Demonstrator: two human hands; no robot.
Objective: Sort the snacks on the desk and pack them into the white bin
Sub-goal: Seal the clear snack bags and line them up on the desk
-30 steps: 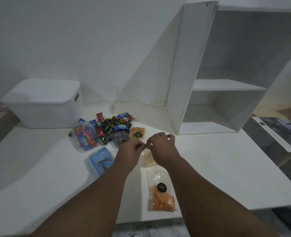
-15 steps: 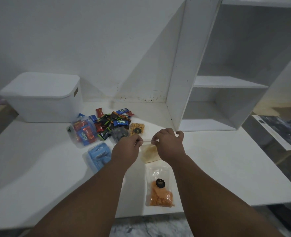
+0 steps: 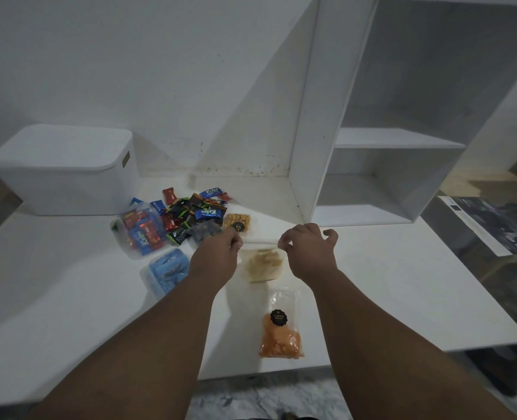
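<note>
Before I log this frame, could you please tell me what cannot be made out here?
Head view only.
White bin contents: the lid covers them.
Left hand grip: its back hides the fingertips.
Orange snack bag sticker wording: too small, blurred.

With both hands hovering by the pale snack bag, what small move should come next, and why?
Probably the left hand picks up the yellow snack bag just ahead of it: the pale bag and orange bag already lie apart from the pile, and the white bin is still lidded.

One white bin (image 3: 66,192); two hands (image 3: 217,256) (image 3: 308,253); two black-stickered bags (image 3: 236,221) (image 3: 281,338); one shelf unit (image 3: 320,116)
</note>
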